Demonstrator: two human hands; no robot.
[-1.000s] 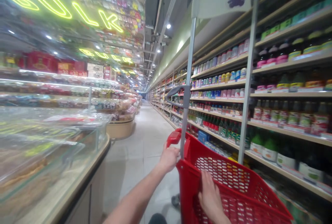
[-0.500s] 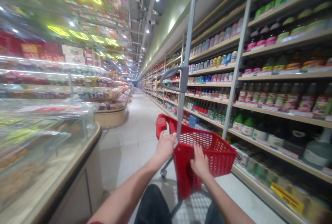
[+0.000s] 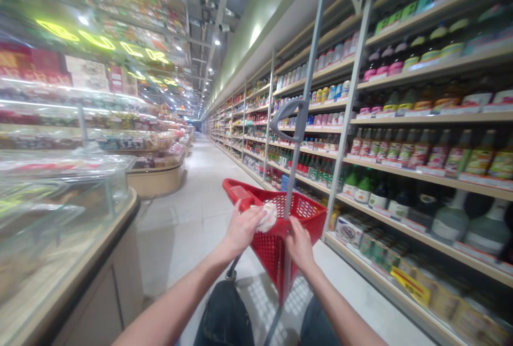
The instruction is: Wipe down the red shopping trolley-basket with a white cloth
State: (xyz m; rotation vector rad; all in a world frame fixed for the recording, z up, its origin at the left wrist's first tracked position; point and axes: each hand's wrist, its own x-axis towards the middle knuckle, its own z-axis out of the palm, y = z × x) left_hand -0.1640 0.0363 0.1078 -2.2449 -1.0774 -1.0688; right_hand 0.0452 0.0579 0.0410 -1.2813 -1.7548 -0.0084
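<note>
A red plastic shopping cart with honeycomb-holed walls stands in front of my knees. From it rises a metal pole carrying a grey plastic loop. My left hand presses a crumpled white wipe with reddish marks against the cart's near rim, beside the red handle. On the other side of the pole, the fingers of my right hand curl over the same rim. The tips of those fingers are partly hidden.
Long shelves of bottles and cans run along the right. At the left stands a glass-sided display counter with a rounded corner. Between them a pale tiled aisle floor stretches ahead. My knees flank the cart.
The cart has turned and sits further left in view. My right hand has gone from held out with fingers extended to gripping the rim. More of the wipe shows in my left hand.
</note>
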